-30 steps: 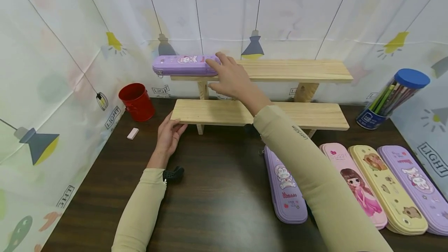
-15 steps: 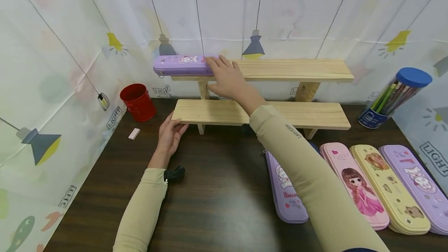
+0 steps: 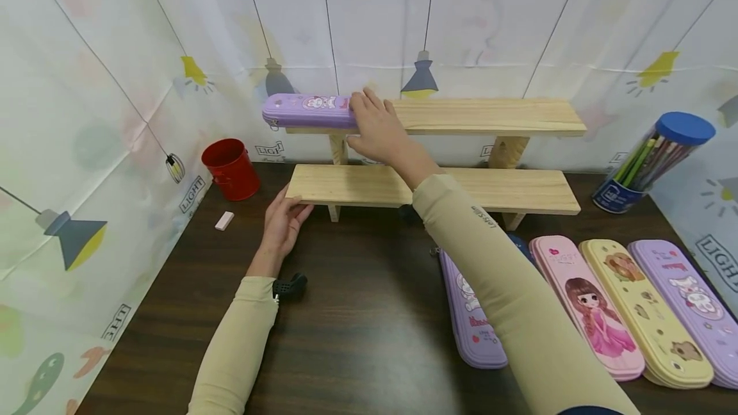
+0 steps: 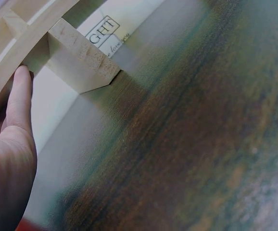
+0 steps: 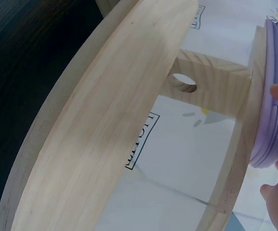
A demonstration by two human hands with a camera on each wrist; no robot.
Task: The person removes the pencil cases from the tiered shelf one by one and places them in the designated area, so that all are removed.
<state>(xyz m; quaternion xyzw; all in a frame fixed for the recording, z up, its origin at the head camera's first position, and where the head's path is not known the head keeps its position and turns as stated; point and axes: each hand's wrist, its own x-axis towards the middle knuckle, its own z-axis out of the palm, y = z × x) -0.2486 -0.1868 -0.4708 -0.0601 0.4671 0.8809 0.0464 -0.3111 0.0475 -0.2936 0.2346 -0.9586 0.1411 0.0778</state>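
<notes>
A purple zip pencil case [image 3: 302, 111] with a rabbit print lies along the left end of the upper wooden board [image 3: 490, 115], its left end jutting past the board. My right hand [image 3: 380, 133] grips the case's right end, covering that part; in the right wrist view, the fingers and thumb are at the zipped case [image 5: 272, 120]. My left hand [image 3: 280, 226] holds the left end of the lower board [image 3: 346, 184], thumb at the top edge and fingers underneath. From the left wrist, this hand [image 4: 9, 154] shows against the board's underside.
Pink [image 3: 588, 312], yellow [image 3: 651, 319] and purple [image 3: 686, 300] pencil cases lie at the right. Another purple case [image 3: 469, 325] is partly under my right forearm. A red bucket [image 3: 230, 168] and white eraser [image 3: 224, 221] are left, a pencil tub [image 3: 651, 159] back right.
My right hand's fingers have come down around the end of the purple pencil case. The case has slid slightly right along the upper board. My left hand keeps its hold.
</notes>
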